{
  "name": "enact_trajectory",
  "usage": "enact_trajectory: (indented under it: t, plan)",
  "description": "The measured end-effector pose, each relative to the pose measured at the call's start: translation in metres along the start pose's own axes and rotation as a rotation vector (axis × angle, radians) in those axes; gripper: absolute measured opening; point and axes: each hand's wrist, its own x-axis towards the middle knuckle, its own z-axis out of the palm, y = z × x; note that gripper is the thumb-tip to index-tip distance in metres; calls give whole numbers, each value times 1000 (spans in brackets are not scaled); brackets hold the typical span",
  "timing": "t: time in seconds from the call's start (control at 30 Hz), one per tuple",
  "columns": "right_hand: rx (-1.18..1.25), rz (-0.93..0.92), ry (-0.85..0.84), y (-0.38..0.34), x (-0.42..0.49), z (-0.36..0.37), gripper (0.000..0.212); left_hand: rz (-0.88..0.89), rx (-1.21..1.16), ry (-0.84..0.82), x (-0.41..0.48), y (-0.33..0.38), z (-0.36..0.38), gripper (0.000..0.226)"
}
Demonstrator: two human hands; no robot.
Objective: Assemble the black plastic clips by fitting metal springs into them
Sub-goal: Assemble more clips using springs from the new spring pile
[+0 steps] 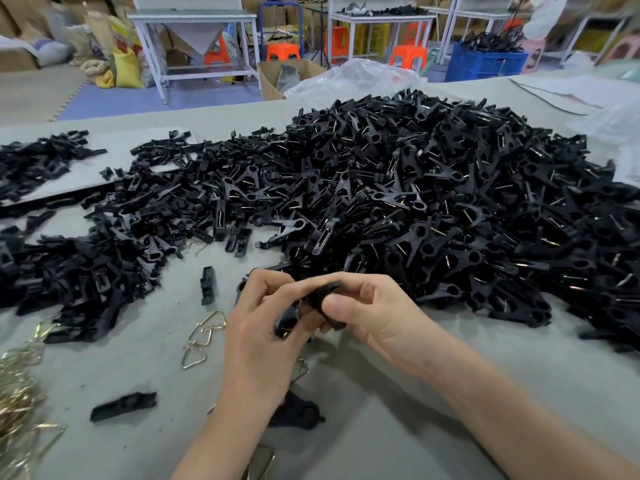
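At centre, left hand and right hand meet, both gripping one black clip; a large heap of apparently finished clips lies at one o'clock, while many bare halves at nine and loose springs at eight remain.

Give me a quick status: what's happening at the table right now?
Left hand and right hand both gripping a black clip. Loose springs beside the left hand. Big clip pile behind; nothing in the way.

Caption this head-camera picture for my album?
Left hand and right hand grip a black clip beside a clip heap and springs.
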Motion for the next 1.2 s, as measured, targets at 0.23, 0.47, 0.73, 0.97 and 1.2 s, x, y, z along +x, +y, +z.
enact_trajectory:
  t: [0.23,0.47,0.73,0.97,1.2]
  plan:
    - [24,-72,55,1,1,2,18,-32,-27,-98,0,0,-1,60]
    - [12,-125,77,4,3,3,22,-19,-26,-95,0,1,-1,57]
    - [-640,-372,368,13,7,-3,55,-15,-45,-96,-1,3,-1,41]
    - [-1129,-585,426,24,10,-1,70,48,-24,-59,-2,14,-1,37]
    - [-1535,-529,272,32,-4,10,63,53,163,-5,-20,25,-39,36]
